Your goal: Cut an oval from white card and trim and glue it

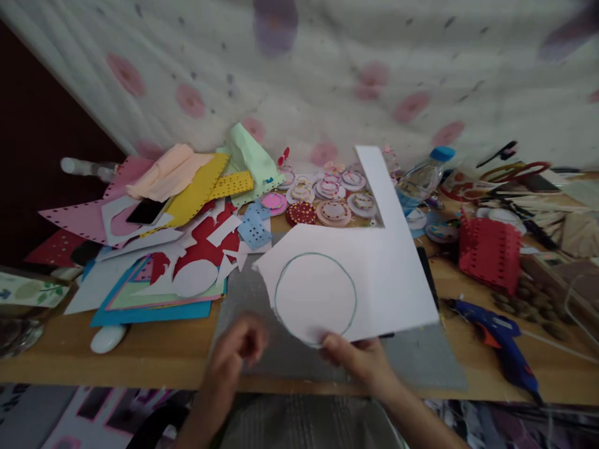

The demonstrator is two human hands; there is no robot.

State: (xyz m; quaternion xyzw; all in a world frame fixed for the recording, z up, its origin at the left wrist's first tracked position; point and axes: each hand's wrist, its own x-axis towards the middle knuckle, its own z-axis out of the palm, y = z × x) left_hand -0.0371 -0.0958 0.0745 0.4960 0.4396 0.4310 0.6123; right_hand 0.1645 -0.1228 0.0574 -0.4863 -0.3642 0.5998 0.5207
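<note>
A sheet of white paper [393,274] with a long strip rising at its right is held up over the grey mat [421,362]. A green circle outline [316,296] is drawn on it, and its left edge is cut unevenly. My right hand [358,362] pinches the lower edge, thumb on top and fingers beneath. To the left of the paper, my left hand [238,349] is apart from it, blurred, its fingers curled; whether anything is in them I cannot make out.
Coloured paper and felt scraps [196,249] with a phone [147,212] pile up at left. Small decorated paper hats [332,212] stand behind the sheet. At right lie a blue glue gun [505,343], a red felt piece [489,249] and a water bottle [423,178].
</note>
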